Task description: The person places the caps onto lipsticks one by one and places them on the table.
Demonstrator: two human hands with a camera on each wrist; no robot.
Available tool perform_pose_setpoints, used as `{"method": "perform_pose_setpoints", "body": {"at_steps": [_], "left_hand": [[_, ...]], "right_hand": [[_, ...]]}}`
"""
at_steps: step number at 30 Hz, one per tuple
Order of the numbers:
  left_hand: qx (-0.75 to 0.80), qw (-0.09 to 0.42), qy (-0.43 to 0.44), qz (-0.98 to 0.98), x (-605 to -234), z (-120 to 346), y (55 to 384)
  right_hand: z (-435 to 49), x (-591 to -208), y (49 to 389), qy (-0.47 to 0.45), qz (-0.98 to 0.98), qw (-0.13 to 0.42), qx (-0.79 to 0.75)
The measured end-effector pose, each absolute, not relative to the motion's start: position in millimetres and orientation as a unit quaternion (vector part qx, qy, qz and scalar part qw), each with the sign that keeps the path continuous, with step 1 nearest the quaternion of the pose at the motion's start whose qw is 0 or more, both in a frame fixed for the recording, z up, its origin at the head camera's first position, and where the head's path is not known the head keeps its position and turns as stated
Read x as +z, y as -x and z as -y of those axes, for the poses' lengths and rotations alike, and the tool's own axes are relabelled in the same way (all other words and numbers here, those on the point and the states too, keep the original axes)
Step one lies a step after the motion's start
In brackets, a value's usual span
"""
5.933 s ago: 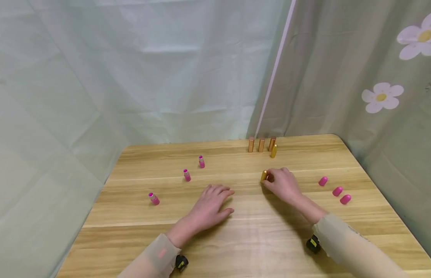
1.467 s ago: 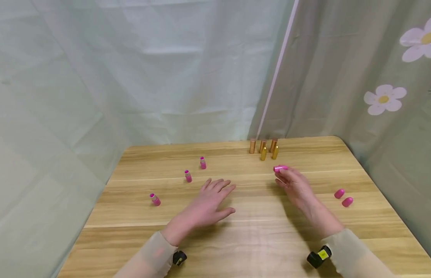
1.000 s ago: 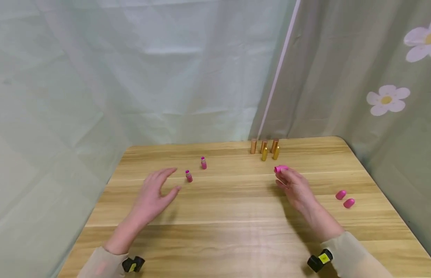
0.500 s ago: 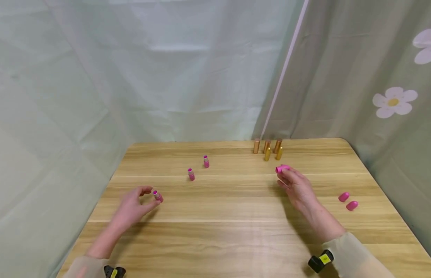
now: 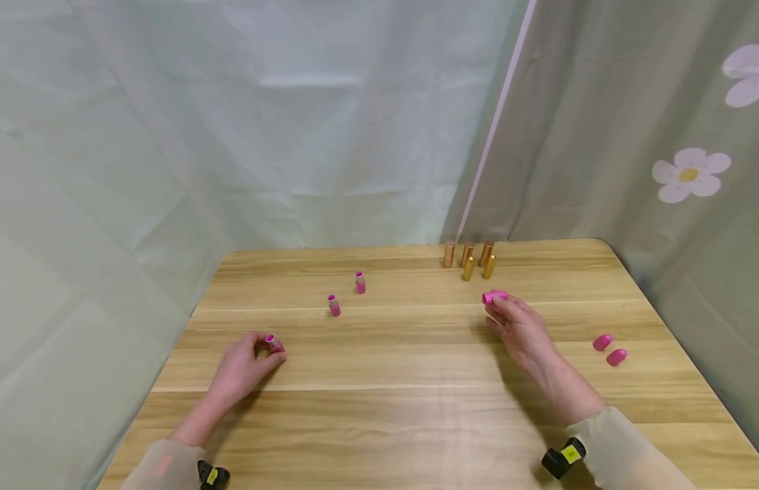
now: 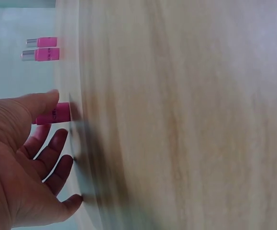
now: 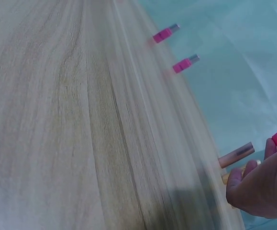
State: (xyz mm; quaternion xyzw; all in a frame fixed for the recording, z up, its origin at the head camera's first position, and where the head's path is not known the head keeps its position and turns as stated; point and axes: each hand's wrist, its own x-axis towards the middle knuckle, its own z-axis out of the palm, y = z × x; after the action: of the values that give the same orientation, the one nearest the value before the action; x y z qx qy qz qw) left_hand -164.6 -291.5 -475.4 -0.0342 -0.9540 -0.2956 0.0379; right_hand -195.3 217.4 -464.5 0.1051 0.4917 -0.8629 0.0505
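Observation:
My left hand [image 5: 239,371] pinches a pink lipstick tube [image 5: 274,343] with a silver collar and open top between thumb and fingers. In the left wrist view the tube's pink base [image 6: 60,113] stands at the tabletop, its upper part hidden by the thumb. My right hand [image 5: 526,335] holds a pink lipstick cap [image 5: 493,297] in its fingertips, tipped on its side with the open end facing left, above the table. Two more pink tubes, a nearer one [image 5: 334,305] and a farther one [image 5: 360,282], stand at the left. Two pink caps [image 5: 602,342] rest at the right.
At the back of the wooden table [image 5: 379,422] stand three copper-coloured tubes [image 5: 449,255], with two gold tubes [image 5: 468,268] in front of them. A pale curtain [image 5: 330,136] hangs behind the table and along its sides.
My left hand has moved left from mid-table to the nearest pink tube and closed its fingers on it. Earlier, my right hand let go of a gold tube and picked up a pink cap.

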Motion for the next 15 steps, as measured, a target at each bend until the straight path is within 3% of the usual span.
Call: {"method": "perform_pose_setpoints", "body": {"at_steps": [15], "left_hand": [[-0.311, 0.043, 0.047, 0.948, -455.1, 277.1, 165.3]], "right_hand": [[-212.7, -464.5, 196.1, -0.101, -0.488, 0.052, -0.866]]}}
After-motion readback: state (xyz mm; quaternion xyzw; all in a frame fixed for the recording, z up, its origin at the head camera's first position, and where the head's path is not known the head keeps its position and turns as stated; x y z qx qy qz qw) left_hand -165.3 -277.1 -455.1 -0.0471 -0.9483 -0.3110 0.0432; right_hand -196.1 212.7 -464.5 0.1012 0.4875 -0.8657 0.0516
